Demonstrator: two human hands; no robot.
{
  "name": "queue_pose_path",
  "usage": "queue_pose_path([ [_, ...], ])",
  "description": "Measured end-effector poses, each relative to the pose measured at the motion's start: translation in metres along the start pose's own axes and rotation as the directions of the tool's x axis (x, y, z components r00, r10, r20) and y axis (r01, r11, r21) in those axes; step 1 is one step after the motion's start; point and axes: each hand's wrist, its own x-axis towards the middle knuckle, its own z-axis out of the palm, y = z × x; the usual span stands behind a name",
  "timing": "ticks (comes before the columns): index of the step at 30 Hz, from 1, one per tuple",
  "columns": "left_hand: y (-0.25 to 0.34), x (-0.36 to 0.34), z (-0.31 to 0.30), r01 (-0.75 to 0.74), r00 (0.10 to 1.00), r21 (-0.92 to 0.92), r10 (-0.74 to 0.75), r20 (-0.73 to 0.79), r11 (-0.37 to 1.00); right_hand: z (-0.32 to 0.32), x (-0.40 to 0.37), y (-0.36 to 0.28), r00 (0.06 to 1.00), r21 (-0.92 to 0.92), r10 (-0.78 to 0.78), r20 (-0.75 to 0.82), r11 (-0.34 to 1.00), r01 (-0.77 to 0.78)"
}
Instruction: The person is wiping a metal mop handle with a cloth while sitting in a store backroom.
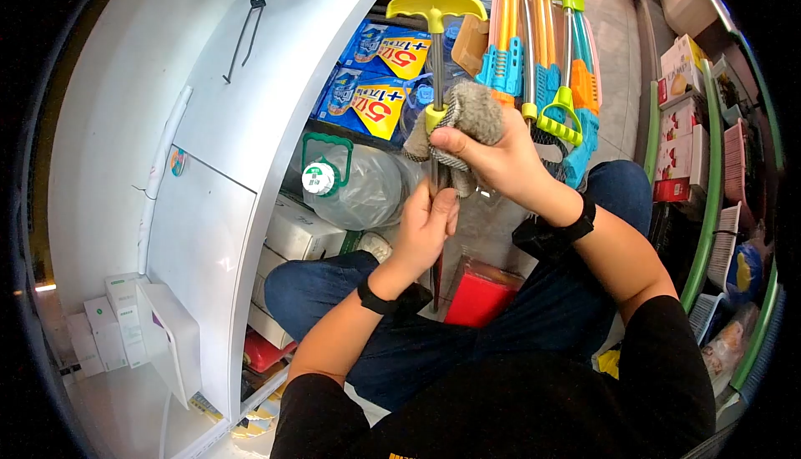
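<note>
A person seated on a shop floor wipes a metal rod (436, 67) with a yellow T-handle (435, 8), held upright before the knees between a white shelf (250, 92) and a rack of bright plastic toys (546, 50). The right hand (501, 158) has its fingers closed on a grey cloth (474, 113), pressing it round the rod just below a yellow collar. The left hand (427, 225) has its fingers wrapped tight round the rod lower down, whose foot is hidden between the legs near a red box (480, 296). The work looks best done with the left grip firm so the rod does not tip, and the cloth folded full round the shaft and drawn along it in even strokes, clear of the toys just beside it. Blue packs (375, 96) on the shelf behind carry a large "5" and a "+" on a yellow band; their smaller print cannot be read. A clear jug (367, 188) with a green cap bears a round label too small to make out.
</note>
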Motion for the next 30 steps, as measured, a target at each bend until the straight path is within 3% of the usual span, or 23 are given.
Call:
queue_pose_path([
  [1,-0.007,0.002,-0.001,-0.095,0.995,0.177,0.101,-0.026,0.980,0.000,0.000,0.004,0.999,-0.080,-0.044,0.004,0.996,0.045],
  [4,-0.006,0.001,0.004,-0.136,0.975,0.501,0.206,-0.086,0.854,0.002,-0.001,0.005,0.983,-0.344,-0.182,-0.025,0.925,0.163],
  [6,-0.010,0.003,0.004,-0.217,0.941,0.613,0.331,-0.076,0.760,0.001,-0.002,0.011,0.969,-0.444,-0.245,-0.036,0.873,0.204],
  [8,-0.009,0.003,0.006,-0.224,0.940,0.583,0.331,-0.083,0.781,-0.003,0.000,0.017,0.971,-0.399,-0.237,-0.011,0.892,0.214],
  [9,-0.005,0.001,0.007,-0.176,0.970,0.427,0.230,-0.079,0.887,-0.005,0.002,0.016,0.972,-0.376,-0.235,0.003,0.901,0.219],
  [11,0.007,-0.003,0.005,-0.032,0.999,0.086,0.034,-0.017,0.996,-0.009,0.004,0.011,0.996,-0.271,-0.085,-0.014,0.959,0.078],
  [13,0.012,0.000,-0.007,0.022,0.990,-0.103,-0.007,0.144,0.994,-0.014,0.005,0.002,0.998,-0.214,0.065,0.018,0.975,-0.059],
  [15,0.020,0.006,-0.020,0.109,0.954,-0.255,-0.029,0.299,0.961,-0.015,0.004,0.002,0.996,-0.173,0.081,0.023,0.982,-0.076],
  [18,0.027,0.011,-0.012,-0.006,0.972,-0.319,0.080,0.219,0.948,-0.009,0.005,0.001,0.994,0.052,0.109,-0.007,0.993,-0.109],
  [19,0.024,0.015,-0.022,-0.033,0.960,-0.285,0.110,0.258,0.958,-0.008,0.006,0.001,0.992,0.153,0.123,-0.022,0.981,-0.118],
  [22,0.022,0.016,-0.029,-0.004,0.979,-0.279,0.061,0.194,0.960,-0.020,0.007,-0.003,0.948,0.438,0.307,0.084,0.843,-0.312],
  [25,0.022,0.010,-0.018,0.028,0.990,-0.297,0.014,0.140,0.954,-0.015,0.001,-0.008,0.955,0.265,0.259,0.147,0.919,-0.290],
  [30,0.007,0.008,-0.009,-0.072,0.984,-0.065,0.082,0.160,0.995,-0.009,0.005,-0.008,0.977,-0.031,0.102,0.187,0.995,-0.098],
])
